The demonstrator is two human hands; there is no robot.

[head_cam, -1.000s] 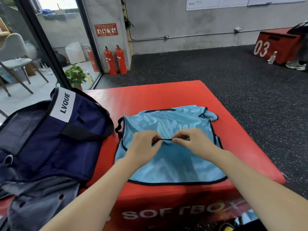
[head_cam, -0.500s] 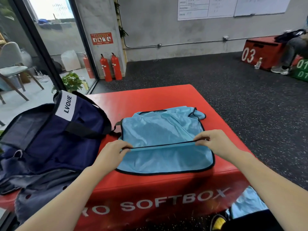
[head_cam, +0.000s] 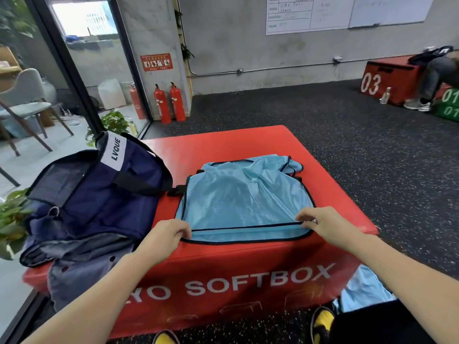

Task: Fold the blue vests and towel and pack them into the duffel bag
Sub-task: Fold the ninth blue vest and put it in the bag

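Note:
A light blue mesh vest (head_cam: 244,197) with black trim lies on the red soft box (head_cam: 223,142). Its folded-over black-edged hem runs across near the box's front edge. My left hand (head_cam: 165,235) pinches the left end of that hem and my right hand (head_cam: 323,223) pinches the right end. The navy duffel bag (head_cam: 99,192) marked LVQUE lies open on the box's left side, beside the vest. A grey cloth (head_cam: 82,266) hangs over the box's front left corner. More light blue fabric (head_cam: 365,291) shows low on the right, below the box.
The box's far half and right rim are bare red. Dark speckled floor surrounds it. Two fire extinguishers (head_cam: 170,103) stand by the back wall. Potted plants (head_cam: 113,122) sit left of the bag. A seated person (head_cam: 437,78) and red and green boxes are at the far right.
My hands moved apart from the vest's middle to its two sides and drew the black-edged hem toward the front edge, folding the vest over itself.

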